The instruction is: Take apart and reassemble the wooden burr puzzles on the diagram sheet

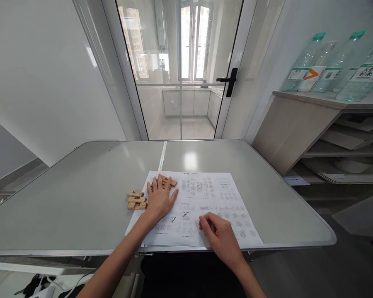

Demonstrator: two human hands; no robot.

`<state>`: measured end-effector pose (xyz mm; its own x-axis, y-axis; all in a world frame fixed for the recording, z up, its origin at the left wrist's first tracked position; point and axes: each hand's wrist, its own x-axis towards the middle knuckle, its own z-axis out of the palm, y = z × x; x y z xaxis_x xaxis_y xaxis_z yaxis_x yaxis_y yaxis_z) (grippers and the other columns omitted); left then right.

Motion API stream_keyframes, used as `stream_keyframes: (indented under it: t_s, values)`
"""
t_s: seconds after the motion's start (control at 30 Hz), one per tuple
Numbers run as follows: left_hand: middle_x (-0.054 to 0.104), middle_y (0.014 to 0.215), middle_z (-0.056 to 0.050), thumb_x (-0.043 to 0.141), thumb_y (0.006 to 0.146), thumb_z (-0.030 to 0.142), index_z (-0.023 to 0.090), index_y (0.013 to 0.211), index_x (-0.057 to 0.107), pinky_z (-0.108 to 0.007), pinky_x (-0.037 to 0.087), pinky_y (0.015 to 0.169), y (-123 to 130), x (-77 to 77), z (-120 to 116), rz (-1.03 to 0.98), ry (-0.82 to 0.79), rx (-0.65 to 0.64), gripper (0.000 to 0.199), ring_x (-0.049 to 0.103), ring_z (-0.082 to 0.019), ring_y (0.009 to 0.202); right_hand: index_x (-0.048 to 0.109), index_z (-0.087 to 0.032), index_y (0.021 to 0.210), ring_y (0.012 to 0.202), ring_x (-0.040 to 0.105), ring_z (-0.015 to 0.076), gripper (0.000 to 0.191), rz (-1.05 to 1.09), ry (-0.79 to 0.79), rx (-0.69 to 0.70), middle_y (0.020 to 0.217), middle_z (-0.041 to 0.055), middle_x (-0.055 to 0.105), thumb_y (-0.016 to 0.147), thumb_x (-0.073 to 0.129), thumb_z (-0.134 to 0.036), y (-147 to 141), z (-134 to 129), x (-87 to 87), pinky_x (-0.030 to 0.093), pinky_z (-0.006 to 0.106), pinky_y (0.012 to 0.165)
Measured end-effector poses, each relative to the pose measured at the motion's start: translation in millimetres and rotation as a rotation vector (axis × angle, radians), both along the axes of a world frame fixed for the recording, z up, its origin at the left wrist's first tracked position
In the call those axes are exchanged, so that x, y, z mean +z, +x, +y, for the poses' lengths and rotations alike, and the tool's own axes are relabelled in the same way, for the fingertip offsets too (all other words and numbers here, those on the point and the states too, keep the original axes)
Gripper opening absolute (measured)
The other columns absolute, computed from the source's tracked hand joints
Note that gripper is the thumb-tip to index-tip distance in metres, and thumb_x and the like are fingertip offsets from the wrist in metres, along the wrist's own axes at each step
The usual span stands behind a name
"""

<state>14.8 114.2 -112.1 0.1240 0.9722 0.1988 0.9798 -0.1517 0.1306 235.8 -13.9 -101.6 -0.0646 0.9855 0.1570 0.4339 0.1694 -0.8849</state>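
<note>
My left hand (159, 199) lies over some notched wooden pieces (170, 181) on the upper left of a printed sheet (189, 236), its fingers spread and partly covering them. More wooden pieces (137, 203) lie just left of that hand, at the sheet's left edge. Near the sheet's lower middle, my right hand (216, 231) rests with its fingers curled and thumb against them; whatever they hold, if anything, is hidden. Between the hands, two small grey metallic-looking bits (173, 219) sit on the sheet, too small to make out.
The sheet lies on a grey table (81, 198) with rounded corners and a seam. Beyond it stands a glass door (189, 111) with a black handle (231, 82). At the right, a wooden shelf (298, 128) carries clear bottles (337, 74) with green caps.
</note>
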Motion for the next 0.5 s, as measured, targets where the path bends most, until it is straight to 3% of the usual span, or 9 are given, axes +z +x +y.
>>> stream_keyframes:
  t_s: [0.33,0.5]
  values:
    - [0.046,0.162,-0.012,0.059,0.101,0.042,0.029,0.146,0.055,-0.059,0.031,0.122,5.1,0.8,-20.2,-0.205,0.022,-0.408,0.047,0.039,-0.034,0.150,0.061,-0.024,0.077,0.063,0.058,0.0194,0.046,-0.029,0.013,-0.001,0.073,0.0021,0.069,0.108,0.043,-0.053,-1.6,1.2,-2.0,0.042,0.030,0.062]
    - [0.048,0.160,-0.011,0.067,0.098,0.039,0.030,0.151,0.049,-0.055,0.036,0.122,9.4,10.5,-29.7,-0.298,-0.076,-0.574,0.057,0.041,-0.032,0.150,0.063,-0.023,0.079,0.064,0.059,0.0186,0.045,-0.033,0.017,0.001,0.074,0.0013,0.071,0.108,0.044,-0.051,-2.0,1.2,-3.8,0.043,0.029,0.062]
